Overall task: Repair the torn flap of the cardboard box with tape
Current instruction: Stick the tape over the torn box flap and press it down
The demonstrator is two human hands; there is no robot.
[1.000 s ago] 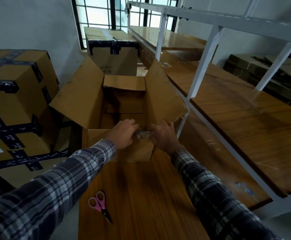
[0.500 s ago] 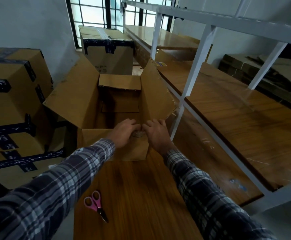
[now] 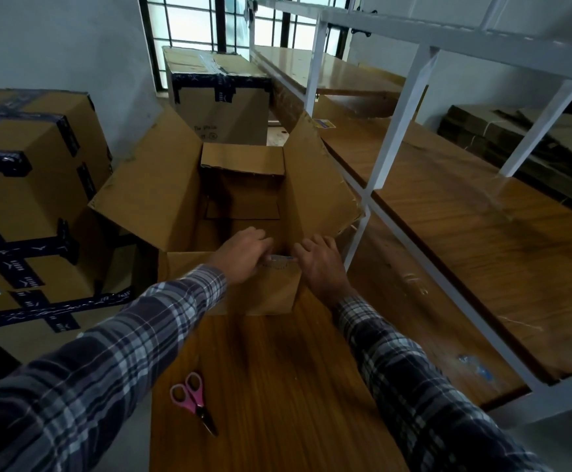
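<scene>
- the open cardboard box stands at the far end of the wooden table; its near flap hangs down toward the person, with a strip of clear tape along its top fold.
- left hand presses flat on the tape's left end, fingers curled over the box edge; right hand presses the right end, grasping nothing.
- uneven pressure could trap wrinkles or bubbles, so the tape may not bond across the tear.
- pushing hard could slide the light box away or reopen the tear.
- the pink scissors lie well apart, near the table's edge.
</scene>
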